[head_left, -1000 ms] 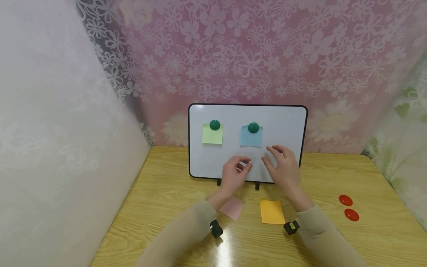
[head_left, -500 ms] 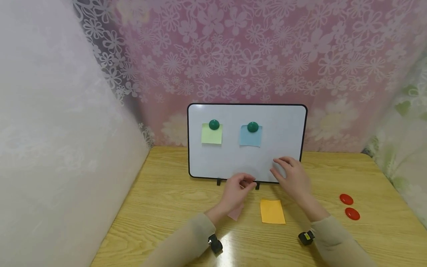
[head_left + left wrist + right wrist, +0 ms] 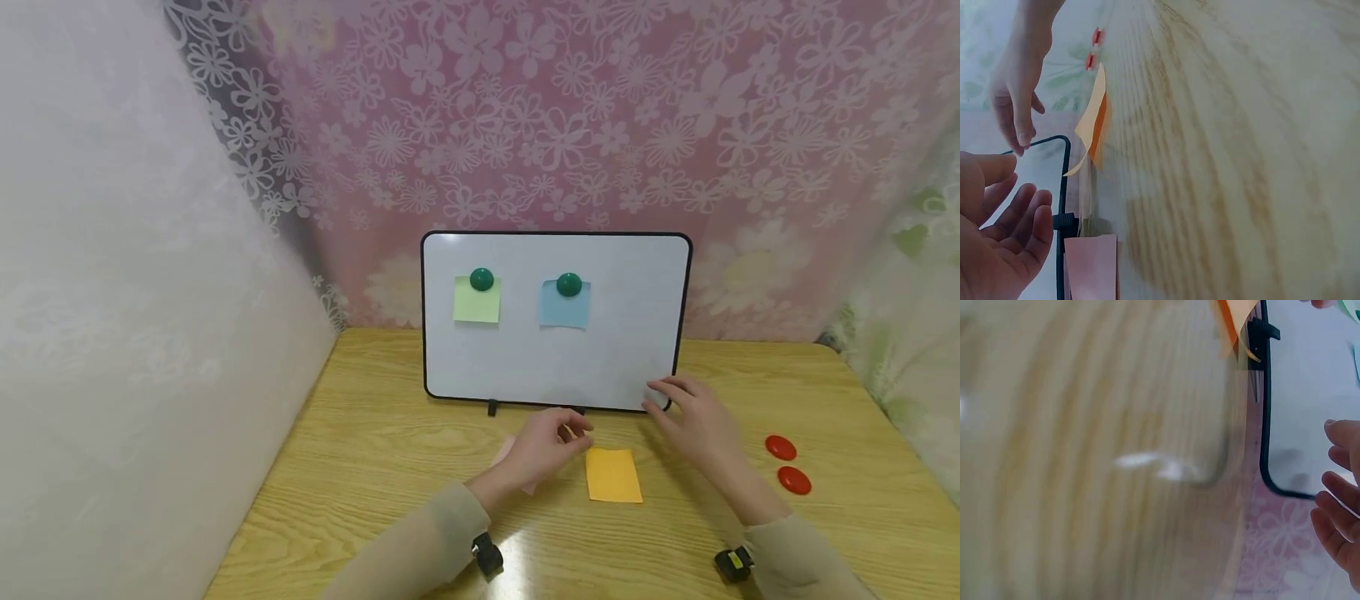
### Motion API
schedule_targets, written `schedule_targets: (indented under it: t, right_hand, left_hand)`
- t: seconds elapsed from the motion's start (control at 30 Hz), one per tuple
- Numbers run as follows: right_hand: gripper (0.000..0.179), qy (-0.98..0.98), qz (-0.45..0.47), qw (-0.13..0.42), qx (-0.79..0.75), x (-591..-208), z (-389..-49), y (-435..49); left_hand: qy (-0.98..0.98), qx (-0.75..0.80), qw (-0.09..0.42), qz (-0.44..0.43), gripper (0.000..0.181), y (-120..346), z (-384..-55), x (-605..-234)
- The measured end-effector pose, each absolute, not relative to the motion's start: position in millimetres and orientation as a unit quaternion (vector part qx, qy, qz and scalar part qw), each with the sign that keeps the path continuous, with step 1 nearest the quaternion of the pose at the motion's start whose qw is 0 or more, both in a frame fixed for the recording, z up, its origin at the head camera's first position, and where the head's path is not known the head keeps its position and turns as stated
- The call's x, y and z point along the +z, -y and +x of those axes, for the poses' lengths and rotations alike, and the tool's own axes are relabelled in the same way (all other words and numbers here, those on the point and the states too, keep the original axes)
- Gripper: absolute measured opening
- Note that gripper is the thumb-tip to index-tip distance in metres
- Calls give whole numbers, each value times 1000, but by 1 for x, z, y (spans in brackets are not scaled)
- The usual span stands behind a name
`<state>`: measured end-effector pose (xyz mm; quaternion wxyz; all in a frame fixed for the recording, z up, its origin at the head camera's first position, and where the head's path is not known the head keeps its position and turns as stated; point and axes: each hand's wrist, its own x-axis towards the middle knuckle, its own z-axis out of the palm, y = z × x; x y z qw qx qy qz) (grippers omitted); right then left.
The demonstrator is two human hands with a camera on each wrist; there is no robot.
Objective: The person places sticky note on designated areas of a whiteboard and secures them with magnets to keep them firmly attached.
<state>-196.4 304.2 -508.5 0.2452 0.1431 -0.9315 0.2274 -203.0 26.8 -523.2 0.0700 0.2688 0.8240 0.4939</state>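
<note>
My left hand (image 3: 546, 446) hovers over the table beside the orange sticky note (image 3: 613, 476), fingers loosely bent and holding nothing. It partly hides a pink sticky note (image 3: 1092, 265), which lies on the table beneath it. My right hand (image 3: 697, 421) is in the air by the lower right corner of the whiteboard (image 3: 555, 367), fingers relaxed, with nothing between them. On the whiteboard, one green magnet (image 3: 482, 279) sits over a light green sticky note (image 3: 476, 307) and another green magnet (image 3: 569, 284) over a blue sticky note (image 3: 565, 310).
Two red magnets (image 3: 794, 480) lie on the wooden table (image 3: 360, 500) at the right. The whiteboard stands on small black feet (image 3: 492, 407) near the flowered back wall (image 3: 555, 125). A pale wall (image 3: 150, 292) closes off the left side.
Both hands have come down from in front of the whiteboard toward the table. The right hand has also moved right, and the left slightly right. Notes and magnets stay where they were.
</note>
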Motion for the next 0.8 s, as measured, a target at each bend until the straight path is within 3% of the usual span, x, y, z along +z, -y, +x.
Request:
schedule_targets:
  t: [0.33, 0.8]
  right_hand:
    - [39, 966, 128, 107, 197, -502, -175, -349]
    - [41, 967, 160, 16, 197, -501, -159, -422]
  left_hand:
    - [-863, 394, 70, 308, 20, -37, -202, -515]
    - [-907, 271, 59, 316, 24, -50, -207, -516]
